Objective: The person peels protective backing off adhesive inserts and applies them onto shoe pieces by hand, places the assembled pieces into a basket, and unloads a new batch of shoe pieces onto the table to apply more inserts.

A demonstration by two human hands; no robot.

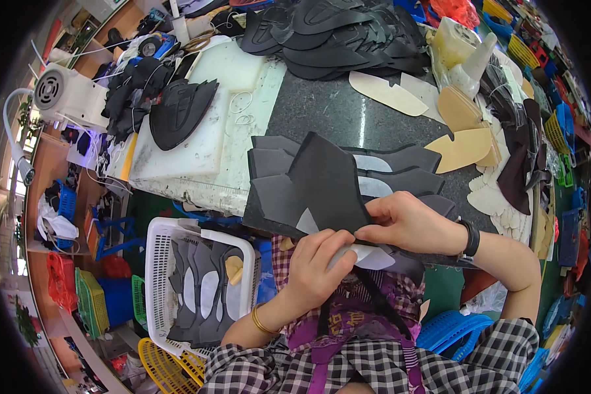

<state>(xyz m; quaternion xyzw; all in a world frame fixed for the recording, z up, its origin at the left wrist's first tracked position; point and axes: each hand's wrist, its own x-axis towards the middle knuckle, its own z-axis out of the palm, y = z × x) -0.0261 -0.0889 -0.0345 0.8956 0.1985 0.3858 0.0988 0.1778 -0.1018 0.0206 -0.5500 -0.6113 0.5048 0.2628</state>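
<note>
A black shoe-upper piece [325,180] stands raised in front of me at the near edge of the table. My right hand [417,226] pinches its lower right edge between thumb and fingers. With its fingers curled, my left hand [318,269] grips the lower edge close by; a white patch [368,256] shows between the hands. Behind it lie overlapping grey upper pieces [400,161], some with pale oval patches [373,163]. The undersides of my fingers are hidden.
A heap of black upper pieces [348,39] lies at the far side. Beige cut pieces [463,148] and a white bottle [473,69] are at right. One black piece [180,111] rests on a white board [177,157]. A white basket [152,289] holds grey pieces at lower left.
</note>
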